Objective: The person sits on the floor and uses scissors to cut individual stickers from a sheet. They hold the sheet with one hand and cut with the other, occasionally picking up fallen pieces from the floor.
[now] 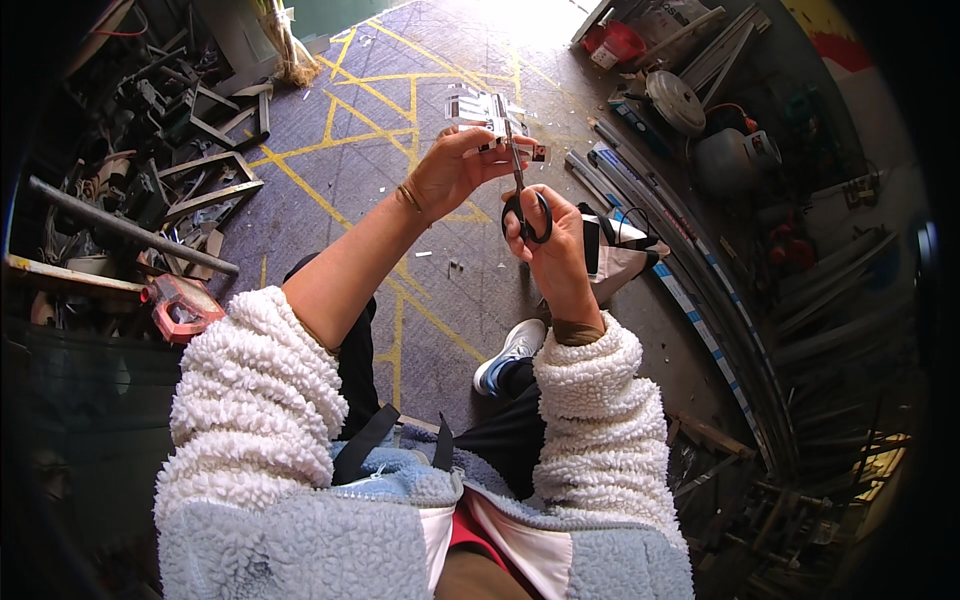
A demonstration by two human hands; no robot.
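My right hand (553,245) grips a pair of scissors (539,222) by its black handles, blades pointing up and away from me. Between the fingers of my left hand (447,172) is a thin printed sheet (470,107), pale and shiny with several cut-looking strips along its far side. The scissor blades reach up to the sheet's right part, beside my left fingertips. Whether the blades are apart or together is too small to tell. Both hands are raised in front of me, above the floor.
Metal frames (215,180) and scrap crowd the left side, with a red tool (185,308) nearby. Long metal strips (690,250) lie along the right, near a gas cylinder (735,160) and a round lid (676,102). A white bag (620,250) sits beyond my right wrist. Yellow lines mark the floor (400,215).
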